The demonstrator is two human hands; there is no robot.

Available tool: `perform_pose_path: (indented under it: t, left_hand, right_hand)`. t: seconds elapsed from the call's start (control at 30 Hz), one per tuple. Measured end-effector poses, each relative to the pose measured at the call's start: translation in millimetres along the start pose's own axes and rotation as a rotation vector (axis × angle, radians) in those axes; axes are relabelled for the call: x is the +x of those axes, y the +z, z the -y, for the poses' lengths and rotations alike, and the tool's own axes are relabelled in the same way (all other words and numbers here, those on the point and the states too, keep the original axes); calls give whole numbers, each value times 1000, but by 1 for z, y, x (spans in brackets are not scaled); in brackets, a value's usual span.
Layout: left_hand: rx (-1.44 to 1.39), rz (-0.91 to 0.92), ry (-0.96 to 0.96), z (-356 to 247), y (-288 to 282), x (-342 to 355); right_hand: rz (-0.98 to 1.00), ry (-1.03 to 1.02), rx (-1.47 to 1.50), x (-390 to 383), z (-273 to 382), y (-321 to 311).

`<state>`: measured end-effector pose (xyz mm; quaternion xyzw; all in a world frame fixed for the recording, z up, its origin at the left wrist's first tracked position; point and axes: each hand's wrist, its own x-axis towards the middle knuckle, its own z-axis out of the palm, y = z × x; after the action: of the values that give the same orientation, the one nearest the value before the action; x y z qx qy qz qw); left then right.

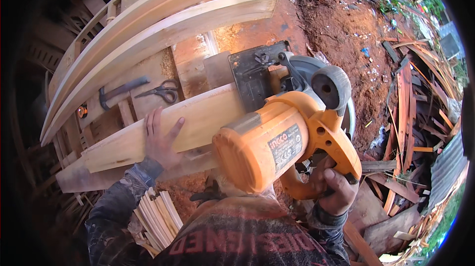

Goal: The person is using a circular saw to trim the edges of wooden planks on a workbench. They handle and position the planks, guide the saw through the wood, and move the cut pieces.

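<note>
I have the right hand point(340, 190) wrapped around the rear handle of the orange circular saw point(264, 142), fingers closed on it. The saw sits over the right-hand stretch of the pale wooden plank point(210, 120), its black base plate point(252, 80) at the far side. My left hand point(162, 142) lies on the plank left of the motor housing, fingers extended, thumb apart. Beyond the plank I see black-handled scissors point(159, 91) beside a hammer point(124, 89), then long timber boards point(168, 28).
</note>
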<state>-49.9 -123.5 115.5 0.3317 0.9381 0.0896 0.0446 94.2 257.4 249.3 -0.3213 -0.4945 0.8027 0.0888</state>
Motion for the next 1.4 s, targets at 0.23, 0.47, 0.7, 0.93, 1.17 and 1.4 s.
perform_pose_path:
  t: [0.23,0.47,0.7,0.93,1.17,1.4]
  left_hand:
    - [70,-14,12,0,2,-5]
    - [71,-11,-2,0,2,-7]
    - [45,-24,-16,-1,1,-4]
    - [53,-1,14,-2,-3,1]
    - [56,25,-11,-1,0,-1]
    - [16,-15,-18,0,2,0]
  right_hand:
    - [20,31,-87,-8,3,-6]
    - [21,9,-123,-47,-13,-43]
    - [-24,22,-157,-35,-2,-34]
    - [-32,38,-140,-20,4,-18]
    - [-9,42,-130,-9,6,-11]
    - [6,29,-151,-2,6,-5]
